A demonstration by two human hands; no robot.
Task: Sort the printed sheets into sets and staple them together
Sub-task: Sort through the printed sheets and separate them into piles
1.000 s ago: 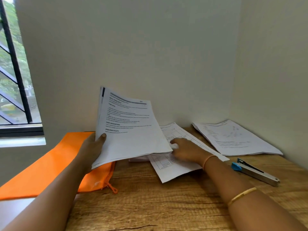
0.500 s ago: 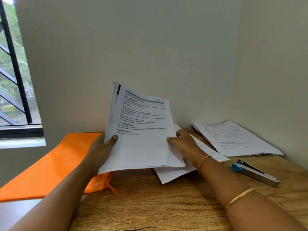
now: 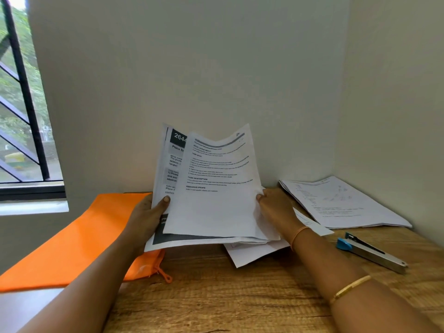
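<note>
I have the stapler (image 3: 370,252) as my fixed mark: it lies flat on the wooden table (image 3: 228,296), blue end pointing left, with no hand on it. To the left of the stapler and higher than it, both hands hold a stack of printed sheets (image 3: 216,212) tilted up off the table, facing me. My left hand (image 3: 144,219), the one farther from the stapler, grips the stack's left edge, thumb pressed across the front; the other fingers are behind the paper and I cannot see them. My right hand (image 3: 276,207), on the side nearer the stapler, pinches the right edge of the front sheet with the thumb on top, the remaining fingers hidden behind. The front sheet is slid rightward, uncovering a sheet behind with a dark header (image 3: 179,138) reading "2644". Left of the stapler, under the held stack, a loose sheet (image 3: 252,254) lies on the wood. Behind the stapler, toward the wall corner, a second pile of sheets (image 3: 343,203) rests flat. Well to the left of the stapler, beyond the left hand, lies an orange zip pouch (image 3: 79,239), partly under the stack's lower corner.
</note>
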